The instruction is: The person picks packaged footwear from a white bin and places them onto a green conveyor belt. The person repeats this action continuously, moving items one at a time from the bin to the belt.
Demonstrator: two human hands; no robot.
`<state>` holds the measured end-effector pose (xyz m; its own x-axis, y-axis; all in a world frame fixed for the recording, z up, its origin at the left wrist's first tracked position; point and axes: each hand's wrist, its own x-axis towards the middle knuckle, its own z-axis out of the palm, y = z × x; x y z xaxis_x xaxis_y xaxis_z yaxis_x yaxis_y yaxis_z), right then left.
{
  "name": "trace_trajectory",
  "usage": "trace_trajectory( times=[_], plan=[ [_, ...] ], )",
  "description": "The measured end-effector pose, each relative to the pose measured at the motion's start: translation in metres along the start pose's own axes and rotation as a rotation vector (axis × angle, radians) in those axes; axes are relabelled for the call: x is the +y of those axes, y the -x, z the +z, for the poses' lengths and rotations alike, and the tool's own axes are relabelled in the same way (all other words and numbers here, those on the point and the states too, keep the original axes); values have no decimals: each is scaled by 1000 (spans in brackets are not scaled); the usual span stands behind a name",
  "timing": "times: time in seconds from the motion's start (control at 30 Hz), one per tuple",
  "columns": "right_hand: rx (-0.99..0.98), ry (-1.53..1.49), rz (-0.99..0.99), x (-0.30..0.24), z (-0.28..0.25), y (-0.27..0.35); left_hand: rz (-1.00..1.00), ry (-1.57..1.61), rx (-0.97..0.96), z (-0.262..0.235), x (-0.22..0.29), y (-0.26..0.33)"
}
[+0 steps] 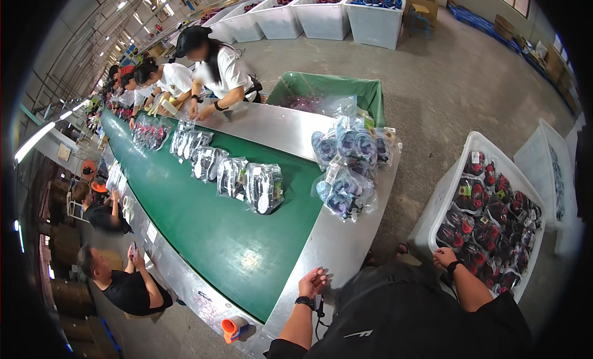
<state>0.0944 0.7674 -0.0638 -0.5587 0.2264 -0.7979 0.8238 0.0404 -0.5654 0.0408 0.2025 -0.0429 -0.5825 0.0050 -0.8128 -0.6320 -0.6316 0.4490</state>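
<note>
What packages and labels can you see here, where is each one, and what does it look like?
Bagged dark shoes: clear bags in a row along the green conveyor belt.
Bagged blue and purple shoes: heap on the belt's steel edge, small pale tags.
Bagged red and black shoes: fill the white bin by the right hand.
Left hand: rests on the steel edge, empty.
Small white labels: on the belt's side rail.

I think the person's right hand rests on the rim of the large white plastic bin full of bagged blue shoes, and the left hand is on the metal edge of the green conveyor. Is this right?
Not quite. In the head view the bagged shoes in the large white plastic bin are red and black, not blue. The rest holds: the right hand rests on its rim, and the left hand is on the metal edge of the green conveyor.
</note>
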Motion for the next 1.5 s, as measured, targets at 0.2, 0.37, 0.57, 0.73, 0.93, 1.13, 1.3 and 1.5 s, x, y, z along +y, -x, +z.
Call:
trace_trajectory(
  times=[0.2, 0.37, 0.57, 0.73, 0.93, 1.13, 1.3, 1.5],
  plan=[
    [16, 3, -2, -7, 4, 8, 3, -27, 7, -6, -5, -8],
    [25, 0, 12, -14, 8, 18, -12, -111, 14, 4, -1, -5],
    [30, 21, 11, -15, 5, 15, 51, -315, -218, 56, 8, -8],
    [50, 84, -12, -12, -4, 11, 74, -620, -517, 104, 29, -16],
    [104, 352, -373, 10, -22, -8, 181, -910, -739, 142, 37, -27],
    [-77, -90, 35, 21, -29, -26, 286, -875, -717, 150, 50, -29],
    [-49, -55, 84, -6, -18, -14, 281, -876, -508, 127, 76, -23],
    [-51, 16, -19, -35, -1, -6, 462, -363, -261, 83, 121, -23]
  ],
)
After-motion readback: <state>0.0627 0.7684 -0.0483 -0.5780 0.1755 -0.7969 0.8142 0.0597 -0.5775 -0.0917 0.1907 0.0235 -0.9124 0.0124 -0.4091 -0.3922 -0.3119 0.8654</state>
